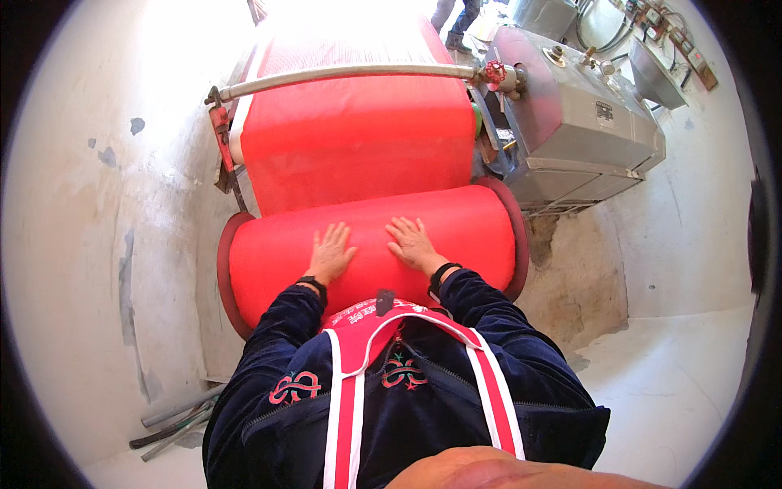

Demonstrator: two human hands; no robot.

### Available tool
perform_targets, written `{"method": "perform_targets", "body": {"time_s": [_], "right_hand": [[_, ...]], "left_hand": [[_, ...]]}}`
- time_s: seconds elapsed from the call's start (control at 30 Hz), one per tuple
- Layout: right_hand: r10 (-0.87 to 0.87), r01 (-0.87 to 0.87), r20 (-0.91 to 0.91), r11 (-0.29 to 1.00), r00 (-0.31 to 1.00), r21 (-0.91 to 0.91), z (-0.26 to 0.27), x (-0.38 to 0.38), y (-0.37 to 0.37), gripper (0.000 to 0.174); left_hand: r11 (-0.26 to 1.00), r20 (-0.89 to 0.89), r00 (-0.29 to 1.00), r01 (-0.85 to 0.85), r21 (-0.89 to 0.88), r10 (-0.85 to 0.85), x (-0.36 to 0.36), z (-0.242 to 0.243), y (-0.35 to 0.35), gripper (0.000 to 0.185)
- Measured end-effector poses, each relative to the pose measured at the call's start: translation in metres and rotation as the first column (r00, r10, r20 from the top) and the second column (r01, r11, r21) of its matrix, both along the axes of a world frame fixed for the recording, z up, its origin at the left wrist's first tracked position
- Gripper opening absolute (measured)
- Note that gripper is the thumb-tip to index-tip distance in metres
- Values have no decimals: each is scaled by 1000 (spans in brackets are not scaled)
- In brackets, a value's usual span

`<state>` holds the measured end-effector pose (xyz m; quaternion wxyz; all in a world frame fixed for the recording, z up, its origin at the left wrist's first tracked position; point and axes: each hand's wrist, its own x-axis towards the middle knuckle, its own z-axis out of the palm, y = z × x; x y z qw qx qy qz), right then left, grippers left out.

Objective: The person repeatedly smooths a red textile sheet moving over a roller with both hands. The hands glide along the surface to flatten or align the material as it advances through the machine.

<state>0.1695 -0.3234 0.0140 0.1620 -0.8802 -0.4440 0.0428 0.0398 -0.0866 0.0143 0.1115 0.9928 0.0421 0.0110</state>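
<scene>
A large flanged roll wound with red cloth or yarn [287, 244] lies across in front of me. My left hand [331, 249] rests palm down on its upper surface, left of the middle, with fingers apart. To the right, my right hand [413, 242] lies flat on the same roll, fingers spread, holding nothing. A wide red sheet [360, 147] runs from the roll up and away; its far part shows fine separate threads. Dark red round flanges [517, 238] close the roll's two ends.
A metal pipe [366, 71] with a red handwheel valve [493, 73] crosses above the sheet. A grey metal machine housing [586, 122] stands at right. Loose rods [177, 419] lie on the floor at lower left. Another person's legs [459, 24] show at the far top.
</scene>
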Motion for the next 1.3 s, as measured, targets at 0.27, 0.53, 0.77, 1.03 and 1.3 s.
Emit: {"method": "perform_targets", "body": {"time_s": [0.27,0.53,0.77,1.03,1.3], "right_hand": [[-305,307,53,951,951,-29,-13,66,-70,53],[-439,434,29,876,898,-209,-4,112,-110,52],[-354,362,124,931,927,-49,-12,99,-72,48],[20,-20,3,997,1000,68,-13,20,24,45],[83,-83,1,996,997,16,-12,-19,60,51]], "left_hand": [[915,18,936,-349,202,353,-57,-17,82,63],[752,-80,762,-606,260,642,-97,-1,111,64],[729,-23,751,-632,263,660,-121,-8,108,66],[944,298,915,-314,99,273,-38,-5,47,58],[995,44,997,-53,-79,57,19,-6,2,60]]}}
